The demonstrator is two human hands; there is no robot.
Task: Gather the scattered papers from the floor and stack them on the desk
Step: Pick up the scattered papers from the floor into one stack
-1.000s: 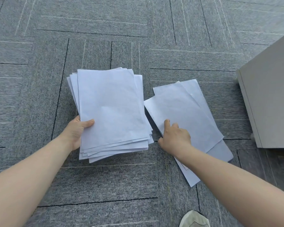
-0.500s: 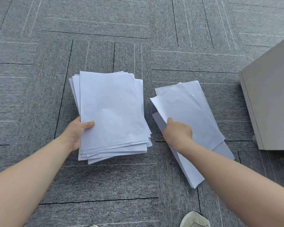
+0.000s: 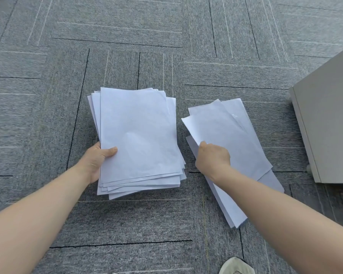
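A loose stack of white papers [image 3: 139, 135] is held over the grey carpet. My left hand [image 3: 96, 159] grips its lower left edge, thumb on top of the top sheet. To the right, a few white sheets [image 3: 236, 139] lie overlapped on the floor. My right hand [image 3: 213, 159] pinches the left edge of the top sheet there, which is lifted a little off the sheets below. My right forearm covers the lower part of those sheets.
Grey carpet tiles [image 3: 166, 46] cover the floor all around. A pale grey cabinet [image 3: 329, 119] on small feet stands at the right edge. The toe of a light shoe [image 3: 236, 266] shows at the bottom.
My right hand went from pressing flat on the loose sheets to pinching the top sheet's left edge and lifting it. The left hand and its stack have stayed in place.
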